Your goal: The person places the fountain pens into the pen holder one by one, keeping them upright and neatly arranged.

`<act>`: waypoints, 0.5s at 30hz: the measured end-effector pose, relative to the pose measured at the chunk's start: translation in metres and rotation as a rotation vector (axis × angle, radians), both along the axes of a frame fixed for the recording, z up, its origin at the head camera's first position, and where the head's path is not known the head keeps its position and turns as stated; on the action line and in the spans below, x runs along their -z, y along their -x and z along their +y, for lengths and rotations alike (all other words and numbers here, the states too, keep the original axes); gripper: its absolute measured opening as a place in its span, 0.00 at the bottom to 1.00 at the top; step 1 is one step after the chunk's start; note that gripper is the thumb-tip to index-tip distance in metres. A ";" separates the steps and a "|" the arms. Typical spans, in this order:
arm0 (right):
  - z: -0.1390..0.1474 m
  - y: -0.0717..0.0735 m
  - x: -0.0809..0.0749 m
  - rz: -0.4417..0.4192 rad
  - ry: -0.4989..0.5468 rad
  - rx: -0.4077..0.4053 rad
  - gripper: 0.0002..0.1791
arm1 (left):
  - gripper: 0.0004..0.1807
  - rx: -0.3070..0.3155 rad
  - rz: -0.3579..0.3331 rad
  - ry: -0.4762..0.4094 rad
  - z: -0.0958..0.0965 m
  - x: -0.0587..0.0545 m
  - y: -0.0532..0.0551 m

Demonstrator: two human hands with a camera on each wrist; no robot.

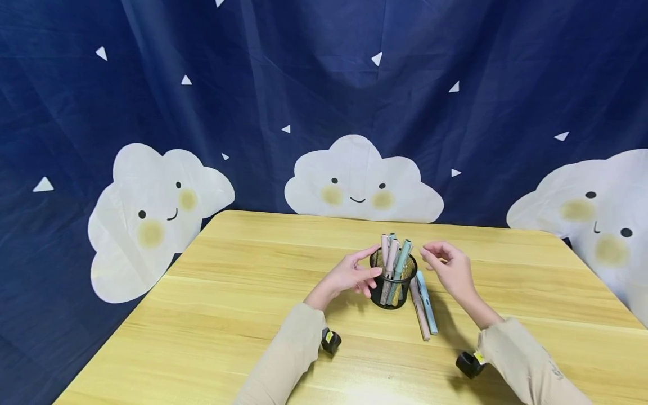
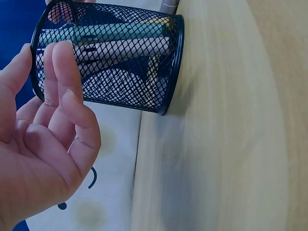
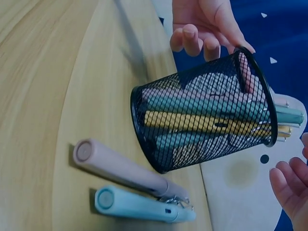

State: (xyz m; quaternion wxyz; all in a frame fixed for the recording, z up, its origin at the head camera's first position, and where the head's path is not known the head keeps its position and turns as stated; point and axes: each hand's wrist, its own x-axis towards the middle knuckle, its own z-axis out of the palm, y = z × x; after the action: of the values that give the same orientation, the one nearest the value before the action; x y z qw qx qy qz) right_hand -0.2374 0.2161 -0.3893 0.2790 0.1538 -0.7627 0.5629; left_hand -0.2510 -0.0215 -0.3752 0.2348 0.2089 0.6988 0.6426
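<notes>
A black mesh pen cup [image 1: 376, 291] stands upright on the table, holding several pens, among them pink, teal [image 1: 403, 257] and yellow [image 3: 192, 121] ones. My left hand [image 1: 351, 274] holds its left side, with thumb and fingers at the rim and the other fingers bent beside the mesh. On the cup's other side, my right hand [image 1: 452, 271] hovers near rim height, fingers loosely bent and nothing between them. A pink pen [image 1: 419, 313] and a light blue pen [image 1: 427, 306] lie side by side on the table, just right of the cup's base.
The wooden table [image 1: 202, 315] reaches back to a dark blue curtain [image 1: 324, 79] printed with white clouds [image 1: 361, 169] and small triangles. Black wrist cameras [image 1: 331, 341] hang below both sleeves [image 1: 288, 354].
</notes>
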 end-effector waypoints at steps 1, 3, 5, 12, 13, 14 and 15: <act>0.006 0.006 0.009 0.000 0.000 -0.010 0.07 | 0.36 -0.003 -0.003 -0.002 0.001 0.003 0.002; 0.019 0.019 0.028 0.003 -0.016 -0.014 0.08 | 0.36 -0.009 -0.008 -0.006 0.002 0.008 0.005; 0.032 0.033 0.048 -0.005 -0.016 -0.004 0.07 | 0.36 -0.015 -0.010 -0.007 0.003 0.012 0.007; 0.051 0.046 0.072 -0.051 -0.027 0.074 0.08 | 0.35 -0.023 -0.006 -0.004 0.004 0.014 0.008; 0.052 0.045 0.072 -0.058 -0.026 0.075 0.08 | 0.35 -0.022 -0.006 -0.004 0.004 0.013 0.008; 0.053 0.043 0.072 -0.062 -0.036 0.078 0.08 | 0.35 -0.019 -0.007 -0.004 0.004 0.014 0.008; 0.054 0.042 0.071 -0.070 -0.039 0.079 0.07 | 0.35 -0.018 -0.008 -0.004 0.003 0.013 0.008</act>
State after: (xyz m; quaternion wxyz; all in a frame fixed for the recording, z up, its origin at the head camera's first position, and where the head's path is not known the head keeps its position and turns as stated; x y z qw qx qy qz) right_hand -0.2796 0.2696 -0.4605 0.2714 0.1090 -0.7882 0.5415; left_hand -0.2587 -0.0181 -0.3887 0.2314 0.2007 0.6985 0.6467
